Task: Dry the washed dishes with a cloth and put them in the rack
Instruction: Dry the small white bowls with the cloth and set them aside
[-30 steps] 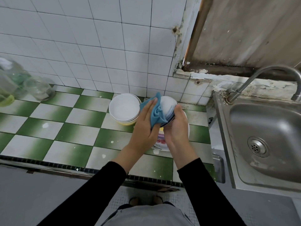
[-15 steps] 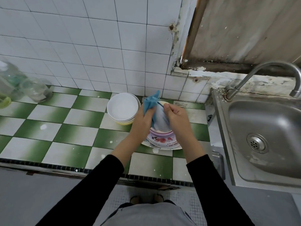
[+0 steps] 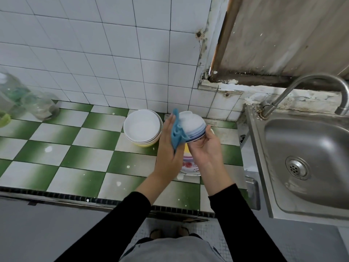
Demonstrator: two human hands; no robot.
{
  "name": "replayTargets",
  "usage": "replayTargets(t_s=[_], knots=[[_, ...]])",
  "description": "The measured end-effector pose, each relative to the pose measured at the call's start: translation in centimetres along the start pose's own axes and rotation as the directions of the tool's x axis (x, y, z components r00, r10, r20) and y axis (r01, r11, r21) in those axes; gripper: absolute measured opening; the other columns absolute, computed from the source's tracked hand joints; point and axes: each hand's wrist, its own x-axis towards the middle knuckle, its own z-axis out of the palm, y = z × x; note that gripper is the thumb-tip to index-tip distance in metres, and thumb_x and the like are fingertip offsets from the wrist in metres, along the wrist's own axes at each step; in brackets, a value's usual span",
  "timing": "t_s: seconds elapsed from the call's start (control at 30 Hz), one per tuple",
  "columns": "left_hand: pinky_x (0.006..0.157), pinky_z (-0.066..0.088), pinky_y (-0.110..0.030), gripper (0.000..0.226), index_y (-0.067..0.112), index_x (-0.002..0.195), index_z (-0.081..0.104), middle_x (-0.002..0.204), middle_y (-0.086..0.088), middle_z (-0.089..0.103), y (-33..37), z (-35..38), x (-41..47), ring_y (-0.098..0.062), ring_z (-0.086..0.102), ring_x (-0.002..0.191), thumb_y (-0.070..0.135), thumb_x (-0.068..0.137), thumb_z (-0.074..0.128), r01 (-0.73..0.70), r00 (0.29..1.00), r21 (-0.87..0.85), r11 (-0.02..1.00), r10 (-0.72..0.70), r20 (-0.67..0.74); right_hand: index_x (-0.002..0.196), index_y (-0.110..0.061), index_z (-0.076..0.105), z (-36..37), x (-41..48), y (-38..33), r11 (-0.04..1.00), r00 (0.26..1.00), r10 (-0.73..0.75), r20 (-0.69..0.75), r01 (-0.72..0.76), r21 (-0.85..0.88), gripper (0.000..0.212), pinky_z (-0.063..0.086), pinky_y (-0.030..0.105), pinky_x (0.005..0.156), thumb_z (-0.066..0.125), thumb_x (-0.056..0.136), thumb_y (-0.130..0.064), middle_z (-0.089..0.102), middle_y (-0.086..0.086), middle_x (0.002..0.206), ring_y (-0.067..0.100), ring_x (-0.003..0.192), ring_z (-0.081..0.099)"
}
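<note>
The right hand (image 3: 205, 148) grasps a round white bowl (image 3: 192, 125) with blue bands near its rim, held up tilted, foot raised, fingers curled around its lower edge. The left hand (image 3: 170, 148) has its fingers straight and flat, pressing a soft, crumpled blue cloth (image 3: 177, 133) against the bowl's left side; its thumb is hidden. Directly below both sets of fingers, a stack of flower-patterned plates (image 3: 188, 164) rests on the glossy green-and-white checked tile worktop (image 3: 90, 146). Just left of the left fingers stands a stack of smooth white bowls (image 3: 142, 127) with a yellow one at the bottom. Well right of the right fingers lies a stainless steel sink (image 3: 302, 148) under a curved metal tap (image 3: 302, 84).
</note>
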Motion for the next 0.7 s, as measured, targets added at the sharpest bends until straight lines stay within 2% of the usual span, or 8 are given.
replayTargets(t_s=[0.07, 0.13, 0.23, 0.37, 0.47, 0.57, 0.63, 0.7], knots=[[0.115, 0.028, -0.057, 0.065, 0.009, 0.151, 0.024, 0.157, -0.009, 0.027, -1.5, -0.8, 0.0, -0.033, 0.025, 0.146, 0.019, 0.093, 0.052, -0.292, 0.955, 0.300, 0.908, 0.259, 0.146, 0.110, 0.000, 0.060, 0.3, -0.2, -0.3, 0.995, 0.998, 0.052, -0.032, -0.055, -0.086, 0.037, 0.051, 0.043, 0.093, 0.034, 0.109, -0.026, 0.069, 0.020, 0.109, 0.029, 0.101, 0.064], [0.117, 0.024, -0.057, 0.068, 0.007, 0.148, 0.028, 0.157, -0.012, 0.027, -2.5, -1.8, 0.4, -0.033, 0.020, 0.148, 0.017, 0.088, 0.058, -0.472, 0.881, 0.443, 0.762, 0.391, 0.266, 0.096, 0.001, 0.061, 0.5, -0.3, -0.7, 0.984, 0.995, 0.089, -0.054, -0.096, -0.147, 0.035, 0.054, 0.037, 0.079, 0.036, 0.109, -0.021, 0.071, 0.015, 0.083, 0.023, 0.083, 0.065], [0.115, 0.029, -0.056, 0.062, 0.008, 0.145, 0.035, 0.153, -0.010, 0.036, -2.7, -2.5, 0.8, -0.032, 0.029, 0.145, 0.014, 0.090, 0.064, -0.585, 0.810, 0.527, 0.616, 0.483, 0.333, 0.093, 0.004, 0.061, 0.4, 0.0, -1.2, 0.983, 0.991, 0.130, -0.035, -0.134, -0.126, 0.029, 0.055, 0.030, 0.082, 0.041, 0.106, -0.013, 0.068, 0.014, 0.080, 0.020, 0.081, 0.065], [0.116, 0.031, -0.048, 0.056, 0.012, 0.143, 0.040, 0.147, -0.010, 0.046, -1.8, -2.9, 1.9, -0.029, 0.037, 0.141, 0.021, 0.094, 0.064, -0.638, 0.762, 0.560, 0.529, 0.541, 0.357, 0.101, 0.004, 0.062, -0.4, 0.9, -1.8, 0.968, 0.982, 0.191, -0.011, -0.190, -0.163, 0.022, 0.060, 0.028, 0.076, 0.048, 0.104, -0.012, 0.071, 0.014, 0.082, 0.019, 0.073, 0.071], [0.110, 0.041, -0.048, 0.054, 0.007, 0.137, 0.050, 0.139, -0.011, 0.055, -1.0, -3.6, 3.1, -0.028, 0.049, 0.132, 0.015, 0.088, 0.072, -0.619, 0.772, 0.550, 0.561, 0.563, 0.295, 0.096, -0.004, 0.064, -1.9, 1.2, -1.8, 0.892, 0.963, 0.255, -0.086, -0.269, -0.363, 0.021, 0.060, 0.035, 0.070, 0.062, 0.097, -0.026, 0.069, 0.007, 0.076, 0.016, 0.066, 0.068], [0.104, 0.048, -0.035, 0.043, 0.002, 0.129, 0.060, 0.129, -0.011, 0.063, 0.0, -4.2, 4.4, -0.024, 0.058, 0.120, 0.022, 0.091, 0.064, -0.544, 0.826, 0.519, 0.659, 0.528, 0.196, 0.096, -0.009, 0.064, -2.9, 0.9, -1.5, 0.690, 0.943, 0.276, -0.184, -0.328, -0.646, 0.050, 0.040, 0.028, 0.057, 0.068, 0.085, -0.058, 0.055, 0.004, 0.070, 0.016, 0.062, 0.047], [0.096, 0.048, -0.017, 0.038, 0.005, 0.124, 0.061, 0.118, -0.006, 0.067, 0.6, -4.0, 4.7, -0.011, 0.061, 0.106, 0.019, 0.090, 0.061, -0.425, 0.901, 0.421, 0.801, 0.420, 0.109, 0.118, -0.008, 0.063, -3.3, 1.1, -1.1, 0.752, 0.933, 0.343, -0.108, -0.342, -0.564, 0.063, 0.051, 0.033, 0.071, 0.067, 0.083, -0.060, 0.063, 0.014, 0.095, 0.025, 0.084, 0.059], [0.080, 0.046, -0.004, 0.031, 0.012, 0.115, 0.062, 0.096, 0.007, 0.068, 1.3, -3.4, 4.6, 0.001, 0.058, 0.085, 0.004, 0.085, 0.059, -0.193, 0.980, 0.281, 0.940, 0.200, 0.004, 0.140, -0.014, 0.054, -3.6, 1.5, -0.8, 0.833, 0.894, 0.445, 0.052, -0.393, -0.389, 0.070, 0.046, 0.048, 0.105, 0.066, 0.086, -0.057, 0.059, 0.021, 0.133, 0.038, 0.120, 0.056]])
